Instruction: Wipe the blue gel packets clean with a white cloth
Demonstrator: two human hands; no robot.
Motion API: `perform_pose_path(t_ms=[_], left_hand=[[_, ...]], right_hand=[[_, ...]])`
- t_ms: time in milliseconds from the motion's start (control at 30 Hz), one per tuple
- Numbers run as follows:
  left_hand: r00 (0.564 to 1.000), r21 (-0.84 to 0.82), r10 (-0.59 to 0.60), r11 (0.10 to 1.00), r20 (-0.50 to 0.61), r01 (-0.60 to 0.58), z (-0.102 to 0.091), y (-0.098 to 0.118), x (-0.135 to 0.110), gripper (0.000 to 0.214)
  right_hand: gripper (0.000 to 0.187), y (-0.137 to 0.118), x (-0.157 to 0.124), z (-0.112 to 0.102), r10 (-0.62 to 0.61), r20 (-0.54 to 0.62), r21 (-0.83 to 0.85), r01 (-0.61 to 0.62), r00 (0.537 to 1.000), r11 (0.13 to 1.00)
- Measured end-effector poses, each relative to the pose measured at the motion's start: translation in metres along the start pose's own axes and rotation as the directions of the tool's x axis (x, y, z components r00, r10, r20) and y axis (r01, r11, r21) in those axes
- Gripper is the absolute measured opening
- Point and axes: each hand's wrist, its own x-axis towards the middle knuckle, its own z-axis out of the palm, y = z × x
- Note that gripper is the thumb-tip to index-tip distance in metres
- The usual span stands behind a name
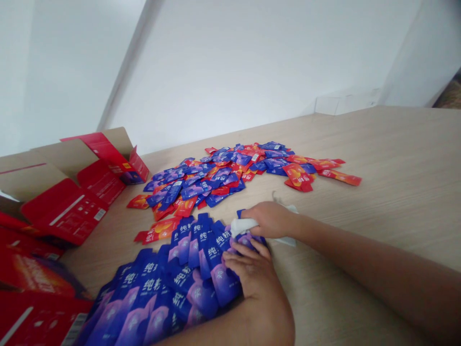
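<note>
While my left grip (247, 269) rests open on the blue sachets (190, 274), my right grip (270, 220) clamps a white cloth (243, 227).

On my remote feed, a light wood-grain table (378, 202) stretched away from me toward the far wall. Across its middle lay a loose heap of blue and red sachets (216, 178), with a few red sachets (340, 178) trailing off to the right. Nearer me, blue-purple sachets (169, 283) lay overlapped in rows, printed faces up. Opened red cardboard cartons (68, 202) sat at the left, close beside the heap. At the far edge I could just make out a clear boxy object (342, 102).
</note>
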Motion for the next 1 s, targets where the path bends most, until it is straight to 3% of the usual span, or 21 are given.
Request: perform_pose_path(t_ms=[167, 300, 400, 667, 800, 900, 1000], left_hand=[[1.0, 0.001, -0.003, 1.0, 0.013, 0.003, 0.003, 0.001, 0.002, 0.048], [1.0, 0.036, 0.002, 0.999, 0.019, -0.003, 0.006, 0.003, 0.003, 0.049], [0.999, 0.021, 0.011, 1.0, 0.048, -0.012, 0.005, 0.003, 0.003, 0.047], [0.992, 0.026, 0.042, 0.999, 0.122, -0.045, -0.007, -0.006, 0.003, 0.052], [0.996, 0.008, 0.028, 1.0, 0.08, -0.029, -0.004, -0.004, 0.003, 0.05], [0.999, 0.021, -0.001, 1.0, 0.038, 0.0, 0.002, 0.001, 0.002, 0.049], [1.0, 0.04, -0.014, 0.999, 0.022, 0.014, 0.007, 0.005, 0.003, 0.049]], right_hand=[[0.027, 0.016, 0.0, -0.001, 0.153, -0.055, -0.053, -0.156, 0.987, 0.986], [0.028, 0.003, -0.003, -0.005, 0.034, -0.107, -0.01, -0.035, 0.994, 0.999], [0.029, -0.006, -0.003, -0.001, -0.076, -0.018, 0.023, 0.076, 0.997, 0.997], [0.031, 0.01, 0.0, 0.0, 0.129, -0.064, -0.048, -0.132, 0.99, 0.99], [0.028, 0.003, -0.003, -0.005, 0.038, -0.117, 0.004, -0.038, 0.992, 0.999], [0.027, -0.002, -0.003, -0.002, -0.03, -0.057, 0.016, 0.031, 0.998, 0.999], [0.03, 0.003, -0.001, 0.002, 0.03, -0.031, -0.009, -0.03, 0.999, 1.0]])
